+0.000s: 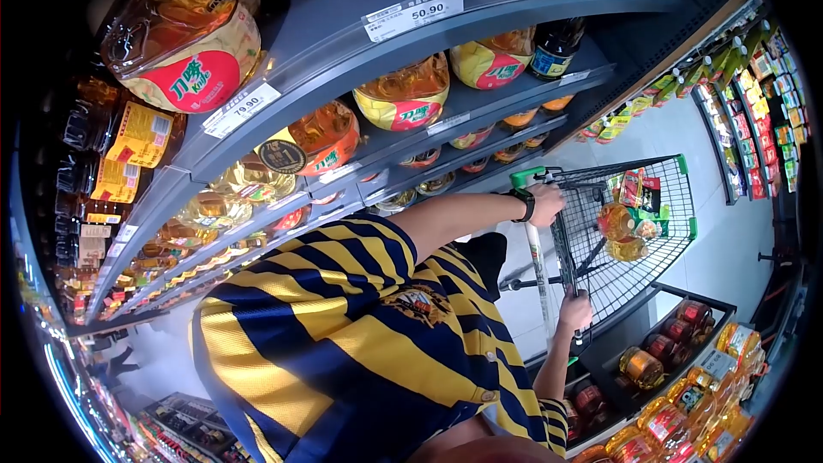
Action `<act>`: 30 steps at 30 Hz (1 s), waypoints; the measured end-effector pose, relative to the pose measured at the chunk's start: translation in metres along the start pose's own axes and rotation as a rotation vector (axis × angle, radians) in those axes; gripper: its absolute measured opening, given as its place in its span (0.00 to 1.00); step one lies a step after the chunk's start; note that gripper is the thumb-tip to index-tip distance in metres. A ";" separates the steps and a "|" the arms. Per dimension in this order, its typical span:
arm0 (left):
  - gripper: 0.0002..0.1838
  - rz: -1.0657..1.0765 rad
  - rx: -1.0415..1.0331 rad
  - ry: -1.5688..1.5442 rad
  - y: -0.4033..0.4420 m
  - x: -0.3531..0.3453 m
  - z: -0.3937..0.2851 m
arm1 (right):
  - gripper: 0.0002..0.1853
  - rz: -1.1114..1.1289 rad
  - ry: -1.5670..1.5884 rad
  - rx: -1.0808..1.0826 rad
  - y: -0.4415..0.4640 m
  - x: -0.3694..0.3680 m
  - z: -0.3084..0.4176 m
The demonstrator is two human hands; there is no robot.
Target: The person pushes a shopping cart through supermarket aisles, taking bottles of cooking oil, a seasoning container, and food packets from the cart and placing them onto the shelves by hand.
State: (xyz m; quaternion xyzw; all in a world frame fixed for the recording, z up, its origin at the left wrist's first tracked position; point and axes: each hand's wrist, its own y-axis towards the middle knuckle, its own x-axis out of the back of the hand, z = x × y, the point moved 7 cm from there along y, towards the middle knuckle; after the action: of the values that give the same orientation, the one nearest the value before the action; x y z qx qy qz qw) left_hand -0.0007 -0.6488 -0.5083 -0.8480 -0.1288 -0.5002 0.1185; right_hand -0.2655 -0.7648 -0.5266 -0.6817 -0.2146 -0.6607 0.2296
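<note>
My left hand (546,204), with a dark watch on its wrist, is closed around the push end of a wire shopping cart (677,244) with green corners. Lower in the view, my right hand (576,310) grips the same end of the cart. Inside the basket lie a bottle of golden oil (614,221), a second rounded container of yellowish contents (628,249), a red and dark packet (636,189) and a green and white packet (649,227). My yellow and navy striped shirt fills the middle of the view.
Along my left runs a tall grey shelf (326,51) of big oil bottles (193,56) with price tags (414,15). A display bin (669,291) holding jars (641,367) and oil bottles (664,420) stands close to the cart's right side. Packet racks (746,120) stand ahead.
</note>
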 end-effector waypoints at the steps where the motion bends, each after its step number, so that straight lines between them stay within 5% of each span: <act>1: 0.15 -0.002 0.001 -0.009 0.003 0.000 -0.001 | 0.21 -0.025 0.018 -0.007 0.003 -0.003 -0.005; 30: 0.12 -0.014 0.060 0.043 0.140 -0.008 -0.026 | 0.20 -0.026 0.068 0.151 0.121 -0.024 -0.069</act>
State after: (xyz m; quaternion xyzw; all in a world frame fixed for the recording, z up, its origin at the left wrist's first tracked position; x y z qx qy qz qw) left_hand 0.0216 -0.7893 -0.5133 -0.8323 -0.1470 -0.5150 0.1432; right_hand -0.2500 -0.9031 -0.5525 -0.6367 -0.2645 -0.6684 0.2791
